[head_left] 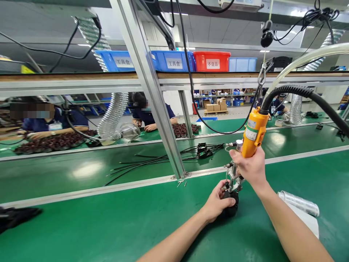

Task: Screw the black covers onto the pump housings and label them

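Pointing downward and slightly tilted, the orange driver [249, 136] is gripped around its lower body by the right hand [253, 165], the fingers being closed. The label [251, 131] on the driver is divided into green and white fields; its characters are too small to be read. The metal nose is directed onto the black part [233, 210], which is held on the green desk [109, 229] by the left hand [216, 204], with the thumb placed in front. Contact at the nose tip cannot be determined. Above the desk, bins are carried by the long shelf [89, 84]. Two blue bins [160, 61] are each marked "工具盒" (tool box); the red bin [212, 55] to their right is marked "不良品" (defective products). A lighter blue bin [242, 64] is placed beside it. Small metal pieces [180, 183] are located at the foot of the aluminium post [152, 91]. A roll of clear film [300, 203] is positioned to the right of the right forearm. A white badge [55, 126], unreadable, is worn by a co-worker [72, 118] at far left.
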Available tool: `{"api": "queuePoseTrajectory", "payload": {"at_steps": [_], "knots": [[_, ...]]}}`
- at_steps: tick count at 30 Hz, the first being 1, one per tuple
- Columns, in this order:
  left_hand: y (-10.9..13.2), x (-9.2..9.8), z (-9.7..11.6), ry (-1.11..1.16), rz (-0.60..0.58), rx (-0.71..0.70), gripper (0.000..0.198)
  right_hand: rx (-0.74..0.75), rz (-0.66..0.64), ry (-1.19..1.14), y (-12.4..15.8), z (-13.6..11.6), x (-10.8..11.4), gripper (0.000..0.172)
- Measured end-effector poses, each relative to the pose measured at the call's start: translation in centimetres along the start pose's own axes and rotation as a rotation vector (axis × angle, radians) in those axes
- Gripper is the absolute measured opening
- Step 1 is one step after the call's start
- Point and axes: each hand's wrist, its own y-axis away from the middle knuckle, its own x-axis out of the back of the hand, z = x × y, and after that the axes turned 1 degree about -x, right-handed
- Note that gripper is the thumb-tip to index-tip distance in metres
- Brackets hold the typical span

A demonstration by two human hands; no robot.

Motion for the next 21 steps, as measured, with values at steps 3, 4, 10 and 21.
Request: {"api": "queuePoseTrajectory", "payload": {"at_steps": [3,4,10,21], "knots": [[0.0,0.2,-0.2,-0.015,-0.025,-0.003,0.071,-0.01,0.008,-0.018,0.0,0.1,-0.1,0.046],[0.0,0.3,-0.4,-0.029,-0.037,-0.015,0.072,-0.006,0.016,-0.026,0.0,0.1,0.1,0.046],[-0.2,1.2,-1.8,-0.099,0.271,-0.196,0.053,0.096,0.123,-0.055,-1.2,-0.8,2.6,0.053],[0.0,1.2,-1.0,-0.218,0.038,-0.13,0.059,0.169,0.234,0.01,-2.2,-1.6,4.4,0.04]]}}
